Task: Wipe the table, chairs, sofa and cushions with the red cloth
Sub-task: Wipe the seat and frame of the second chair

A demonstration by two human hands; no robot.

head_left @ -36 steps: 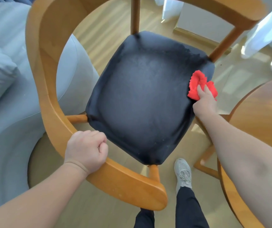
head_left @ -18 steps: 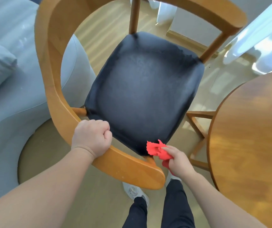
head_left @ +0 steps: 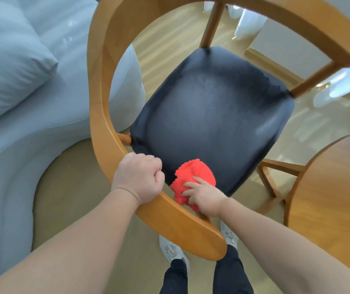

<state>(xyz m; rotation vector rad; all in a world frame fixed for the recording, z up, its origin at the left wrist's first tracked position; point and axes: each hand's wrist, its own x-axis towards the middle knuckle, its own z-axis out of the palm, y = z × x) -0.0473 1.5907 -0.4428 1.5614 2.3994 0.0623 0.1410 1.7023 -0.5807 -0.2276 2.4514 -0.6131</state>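
A wooden chair (head_left: 104,115) with a curved backrest and a black padded seat (head_left: 212,115) stands below me. My left hand (head_left: 139,179) grips the curved backrest rail at its near side. My right hand (head_left: 203,198) holds the crumpled red cloth (head_left: 193,177) against the near edge of the black seat, just inside the rail. A round wooden table (head_left: 335,194) sits at the right. The pale blue sofa (head_left: 21,132) and its cushion (head_left: 8,66) fill the left side.
A second wooden chair frame (head_left: 275,181) shows between the seat and the table. My two feet in grey shoes (head_left: 174,251) stand under the backrest rail on the wooden floor. White curtains (head_left: 343,85) hang at the far right.
My right hand carried the red cloth from the seat's right edge round to its near edge, then up onto the seat beside my left hand. The left hand kept its grip on the rail.
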